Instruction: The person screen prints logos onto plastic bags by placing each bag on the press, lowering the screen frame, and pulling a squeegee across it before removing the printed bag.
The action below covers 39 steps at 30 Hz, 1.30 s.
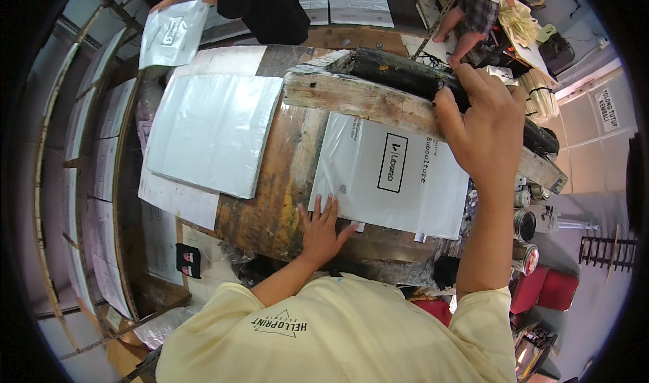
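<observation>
My right hand (483, 123) is closed over the right part of a stained wooden frame (365, 99), which stands tilted up at the far side of the work table. A dark, ink-smeared bar (385, 70) runs along behind its near wooden edge. In front of the frame lies a flat white plastic bag (365, 204) with black print and a boxed logo. My left hand (323, 233) rests open, fingers spread, on the bag's near left corner. To the left is a stack of blank white plastic bags (213, 129).
The wooden table (260, 214) is stained. Racks (111, 180) with white sheets line the left. A person in black (260, 11) holds a printed bag (174, 35) at the far left; another person (480, 8) stands far right. Cans (524, 225) and a red chair (558, 288) are right.
</observation>
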Each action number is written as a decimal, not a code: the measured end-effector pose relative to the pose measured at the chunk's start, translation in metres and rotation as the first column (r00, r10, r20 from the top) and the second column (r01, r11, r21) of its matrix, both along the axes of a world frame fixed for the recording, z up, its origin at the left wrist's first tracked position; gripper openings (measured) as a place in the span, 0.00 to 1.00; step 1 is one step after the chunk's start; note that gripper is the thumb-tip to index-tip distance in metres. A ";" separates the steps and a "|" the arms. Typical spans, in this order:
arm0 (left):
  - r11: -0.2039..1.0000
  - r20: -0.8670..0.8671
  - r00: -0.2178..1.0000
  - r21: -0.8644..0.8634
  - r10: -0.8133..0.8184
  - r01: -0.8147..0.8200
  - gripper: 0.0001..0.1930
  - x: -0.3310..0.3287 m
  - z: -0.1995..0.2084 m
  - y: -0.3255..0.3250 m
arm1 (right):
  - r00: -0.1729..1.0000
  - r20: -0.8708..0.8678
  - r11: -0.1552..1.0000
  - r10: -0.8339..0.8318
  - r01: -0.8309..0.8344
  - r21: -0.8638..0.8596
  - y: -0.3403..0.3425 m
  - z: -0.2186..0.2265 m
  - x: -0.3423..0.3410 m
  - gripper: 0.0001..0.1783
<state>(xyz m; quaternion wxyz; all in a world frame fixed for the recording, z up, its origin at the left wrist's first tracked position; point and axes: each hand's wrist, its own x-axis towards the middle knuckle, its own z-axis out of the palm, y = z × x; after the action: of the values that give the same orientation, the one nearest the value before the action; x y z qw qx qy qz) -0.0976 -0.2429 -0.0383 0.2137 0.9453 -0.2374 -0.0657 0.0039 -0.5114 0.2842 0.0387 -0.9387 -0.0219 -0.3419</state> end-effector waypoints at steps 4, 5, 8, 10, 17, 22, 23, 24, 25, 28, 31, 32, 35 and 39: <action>0.897 0.118 0.993 -0.441 0.012 0.042 0.28 0.056 0.045 -0.039 | 1.000 0.016 1.000 -0.010 0.010 -0.012 -0.001 -0.002 -0.003 0.17; 0.871 0.148 0.988 -0.490 0.046 0.033 0.25 0.065 0.057 -0.045 | 1.000 0.000 1.000 -0.012 0.012 -0.001 -0.001 0.000 -0.002 0.18; 0.778 0.155 0.975 -0.627 0.158 -0.026 0.18 0.067 0.073 -0.047 | 1.000 -0.014 1.000 -0.016 0.015 -0.027 0.001 -0.007 -0.007 0.18; 0.719 0.081 0.974 -0.688 0.211 -0.099 0.16 0.054 0.065 -0.031 | 0.999 -0.010 0.998 -0.037 0.036 -0.060 0.002 -0.016 -0.014 0.18; 0.556 -0.252 0.898 -0.715 0.360 -0.424 0.20 0.086 0.035 0.087 | 0.999 -0.032 1.000 -0.024 0.023 -0.015 0.009 -0.020 -0.023 0.16; 0.536 -0.326 0.859 -0.679 0.394 -0.503 0.28 0.153 0.046 0.203 | 0.999 -0.035 0.999 -0.038 0.037 -0.015 0.010 -0.015 -0.021 0.15; 0.547 -0.302 0.875 -0.689 0.379 -0.475 0.30 0.171 0.046 0.230 | 0.999 -0.036 0.999 -0.038 0.038 -0.012 0.009 -0.014 -0.019 0.15; 0.621 -0.289 0.870 -0.612 0.400 -0.489 0.30 0.189 0.055 0.247 | 0.997 -0.050 0.999 -0.052 0.051 -0.012 0.008 -0.014 -0.018 0.15; 0.617 -0.237 0.888 -0.648 0.393 -0.446 0.31 0.207 0.055 0.269 | 0.997 -0.058 0.999 -0.053 0.053 -0.005 0.010 -0.012 -0.016 0.15; 0.647 -0.264 0.888 -0.611 0.377 -0.456 0.32 0.266 0.056 0.332 | 0.996 -0.073 0.999 -0.046 0.046 0.001 0.011 -0.008 -0.010 0.14; 0.771 -0.116 0.885 -0.448 0.451 -0.452 0.31 0.327 0.060 0.393 | 0.993 -0.109 0.999 -0.048 0.049 0.001 0.013 -0.001 -0.009 0.14; 0.777 -0.108 0.869 -0.405 0.483 -0.482 0.31 0.347 0.055 0.381 | 0.987 -0.136 0.996 -0.083 0.080 -0.026 0.012 -0.002 -0.010 0.14; 0.841 0.337 0.785 -0.044 0.520 -0.539 0.30 0.389 0.079 0.437 | 0.998 -0.062 1.000 -0.018 0.018 0.003 0.006 0.000 -0.013 0.15; 0.782 0.761 0.521 0.029 0.387 -0.623 0.29 0.396 0.054 0.341 | 0.995 -0.097 0.999 -0.031 0.029 -0.022 0.009 -0.007 -0.010 0.18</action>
<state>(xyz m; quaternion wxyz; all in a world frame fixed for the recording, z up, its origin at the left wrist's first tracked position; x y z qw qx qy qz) 0.2980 0.0977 0.0158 -0.0322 0.9397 0.0000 0.3406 -0.0059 -0.5026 0.2776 0.0248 -0.9548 -0.0096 -0.2961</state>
